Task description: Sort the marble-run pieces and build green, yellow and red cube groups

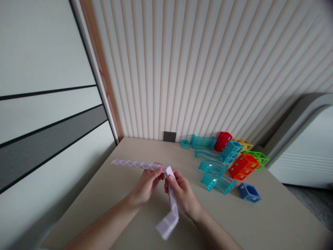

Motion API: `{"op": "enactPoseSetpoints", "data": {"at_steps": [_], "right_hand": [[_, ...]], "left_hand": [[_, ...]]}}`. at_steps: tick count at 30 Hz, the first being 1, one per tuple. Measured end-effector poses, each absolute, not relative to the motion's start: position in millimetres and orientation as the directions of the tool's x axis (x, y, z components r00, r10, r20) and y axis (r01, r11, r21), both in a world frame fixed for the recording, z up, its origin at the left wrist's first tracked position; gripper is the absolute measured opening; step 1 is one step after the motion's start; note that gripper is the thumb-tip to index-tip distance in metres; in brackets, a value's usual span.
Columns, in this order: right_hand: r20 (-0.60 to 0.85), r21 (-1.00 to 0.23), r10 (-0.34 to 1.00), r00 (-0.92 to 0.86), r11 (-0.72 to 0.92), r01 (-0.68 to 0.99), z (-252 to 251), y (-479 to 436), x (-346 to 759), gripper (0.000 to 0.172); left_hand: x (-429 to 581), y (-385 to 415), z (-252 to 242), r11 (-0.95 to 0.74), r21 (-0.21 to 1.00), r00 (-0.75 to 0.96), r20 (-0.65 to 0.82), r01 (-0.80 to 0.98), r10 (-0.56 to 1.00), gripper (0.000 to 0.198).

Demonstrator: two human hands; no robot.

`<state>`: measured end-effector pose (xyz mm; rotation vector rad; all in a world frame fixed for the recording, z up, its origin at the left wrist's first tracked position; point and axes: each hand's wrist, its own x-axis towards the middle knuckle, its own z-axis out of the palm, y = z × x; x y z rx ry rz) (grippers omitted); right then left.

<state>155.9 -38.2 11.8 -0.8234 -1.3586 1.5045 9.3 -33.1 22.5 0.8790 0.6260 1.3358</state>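
A pale lilac twist-snake puzzle (pixel 137 164), made of linked wedge segments, is held above the beige table (pixel 125 194). My left hand (pixel 145 185) pinches it near the bend, where a long straight run sticks out to the left. My right hand (pixel 182 192) grips the part that hangs down from the bend and hooks at its lower end. Both hands are closed on the toy, close together, thumbs near the bend.
Coloured translucent building pieces lie at the table's back right: teal curved ramps (pixel 217 182), red cubes (pixel 243 166), a green frame (pixel 257 158), a yellow frame (pixel 243 143) and a blue cube (pixel 249 192). A ribbed wall rises behind. A white rounded cabinet (pixel 304 152) stands at the right.
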Motion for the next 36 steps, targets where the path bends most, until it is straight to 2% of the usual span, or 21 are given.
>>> {"op": "enactPoseSetpoints", "data": {"at_steps": [2, 4, 12, 17, 22, 24, 27, 30, 32, 34, 36], "right_hand": [[0.187, -0.982, 0.941, -0.282, 0.174, -0.071, 11.4, -37.4, 158.7, 0.041], [0.236, -0.967, 0.943, -0.234, 0.251, 0.034, 12.0, -36.4, 161.2, 0.037], [0.361, -0.850, 0.924, -0.129, 0.383, 0.361, 18.5, -38.3, 165.9, 0.020], [0.441, -0.761, 0.882, -0.169, 0.467, 0.451, 22.4, -38.0, 171.0, 0.017], [0.537, -0.611, 0.807, -0.245, 0.573, 0.547, 27.7, -37.5, 176.7, 0.020], [0.542, -0.627, 0.806, -0.238, 0.576, 0.524, 28.9, -38.3, 177.0, 0.021], [0.465, -0.786, 0.868, -0.175, 0.496, 0.371, 31.2, -40.4, 175.4, 0.030], [0.268, -0.953, 0.943, -0.195, 0.289, 0.087, 35.6, -42.2, 173.1, 0.051], [0.144, -0.989, 0.949, -0.281, 0.131, -0.065, 38.4, -43.0, 171.5, 0.060], [0.066, -0.995, 0.928, -0.365, 0.036, -0.089, 39.9, -43.9, 170.1, 0.059], [0.061, -0.998, 0.920, -0.387, 0.049, -0.043, 39.6, -44.9, 169.0, 0.054]], "left_hand": [[7.6, -32.3, 21.9, -0.012, 0.840, 0.078, 0.064, -0.542, 0.995, 0.031], [6.8, -31.5, 22.8, -0.006, 0.861, 0.044, 0.033, -0.509, 0.999, 0.032], [6.0, -27.9, 26.9, 0.006, 0.917, -0.038, -0.023, -0.398, 0.999, 0.039], [3.3, -26.6, 25.4, -0.034, 0.959, -0.062, 0.018, -0.280, 0.998, 0.043], [1.8, -28.2, 26.9, -0.048, 0.986, -0.092, 0.034, -0.158, 0.995, 0.046], [2.2, -29.1, 27.5, -0.054, 0.977, -0.092, 0.035, -0.205, 0.995, 0.044], [1.9, -28.8, 28.9, -0.062, 0.930, -0.109, 0.023, -0.362, 0.994, 0.038], [-0.9, -25.5, 31.7, -0.067, 0.860, -0.147, -0.009, -0.506, 0.989, 0.035], [-3.1, -23.1, 33.9, -0.063, 0.813, -0.172, -0.045, -0.579, 0.984, 0.036], [-4.3, -22.1, 35.9, -0.046, 0.773, -0.172, -0.082, -0.633, 0.982, 0.038], [-3.9, -23.5, 37.5, -0.018, 0.754, -0.135, -0.094, -0.657, 0.986, 0.042]]}}
